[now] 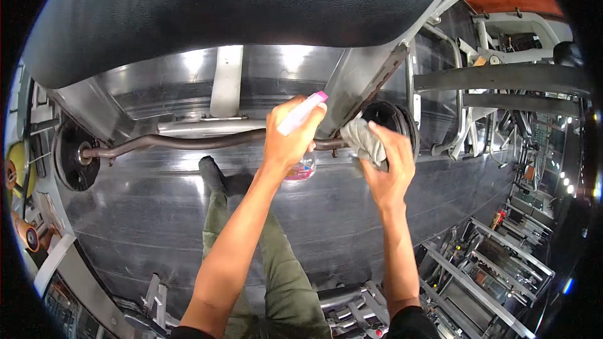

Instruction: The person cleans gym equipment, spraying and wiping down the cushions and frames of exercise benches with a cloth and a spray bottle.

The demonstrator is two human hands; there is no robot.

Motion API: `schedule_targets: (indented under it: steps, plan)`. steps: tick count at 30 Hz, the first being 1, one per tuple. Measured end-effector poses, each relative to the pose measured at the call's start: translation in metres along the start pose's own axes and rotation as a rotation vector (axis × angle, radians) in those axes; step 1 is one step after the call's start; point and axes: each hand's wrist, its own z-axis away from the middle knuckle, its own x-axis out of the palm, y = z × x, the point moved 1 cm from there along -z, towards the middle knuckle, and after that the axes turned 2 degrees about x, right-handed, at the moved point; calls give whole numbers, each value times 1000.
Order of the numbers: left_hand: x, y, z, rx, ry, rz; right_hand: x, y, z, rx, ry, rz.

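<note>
My left hand [290, 135] is wrapped round a spray bottle [301, 115] with a white head and a pink nozzle. Its clear lower part shows below my fingers and has a pink label. To the right, my right hand [391, 166] grips a crumpled grey cloth [364, 142]. Behind both hands runs a bent curl bar [182, 143], with a black weight plate [74, 156] at its left end and another plate [405, 127] at the right, partly behind the cloth and my right hand.
A black padded cushion [239, 0] spans the top of the view, above grey metal frame posts [227, 81]. Gym machines and racks [483, 270] stand at the right. My legs, in green trousers, are over the dark floor [144, 213].
</note>
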Motion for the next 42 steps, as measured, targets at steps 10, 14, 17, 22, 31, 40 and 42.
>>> schedule_targets:
  steps: [10,14,17,22,31,40,42]
  plan:
    - [-35,-9,16,-62,-77,133,72,4,-67,-506,-466,773]
    - [-50,-9,16,-78,-120,65,69,3,-101,-455,-328,874]
    - [-55,-11,16,-104,-152,20,53,-4,-126,-413,-270,850]
    - [-58,-10,15,-102,-171,24,85,16,-60,-526,-486,836]
    - [-63,-8,14,-127,-218,-11,39,-10,-121,-452,-246,957]
    - [-67,-9,18,-153,-227,-4,32,5,-95,-405,-416,782]
    - [-68,-11,17,-152,-223,-11,39,-3,-114,-416,-199,869]
